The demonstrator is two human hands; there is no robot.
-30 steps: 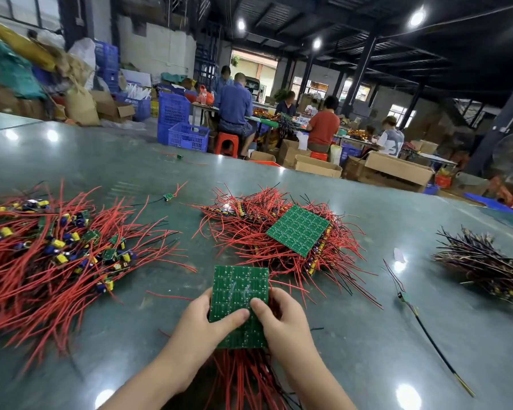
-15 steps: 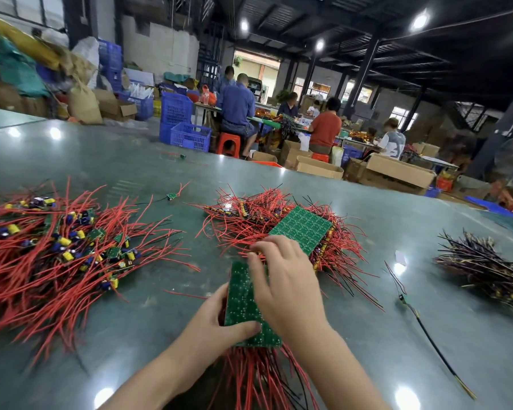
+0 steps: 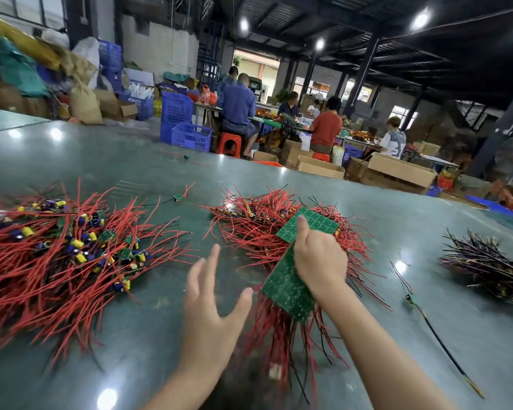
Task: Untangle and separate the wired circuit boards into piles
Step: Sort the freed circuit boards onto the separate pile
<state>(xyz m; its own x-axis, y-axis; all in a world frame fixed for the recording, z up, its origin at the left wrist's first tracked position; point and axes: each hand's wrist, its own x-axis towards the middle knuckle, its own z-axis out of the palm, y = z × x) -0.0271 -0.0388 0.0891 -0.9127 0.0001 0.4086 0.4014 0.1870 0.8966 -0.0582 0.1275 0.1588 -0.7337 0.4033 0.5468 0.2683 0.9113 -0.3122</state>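
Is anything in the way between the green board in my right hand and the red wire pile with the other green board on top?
Nothing visible. The right hand grips the held board just short of the center pile, its far edge meeting the resting board. The left hand is open, off to the side.

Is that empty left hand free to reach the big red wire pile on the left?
Probably yes: the left hand is open, holding nothing, with bare table between it and the pile.

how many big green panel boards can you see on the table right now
2: one green panel gripped by the right hand above the table, and another green panel lying atop the middle red wire pile. More may be buried under wires.
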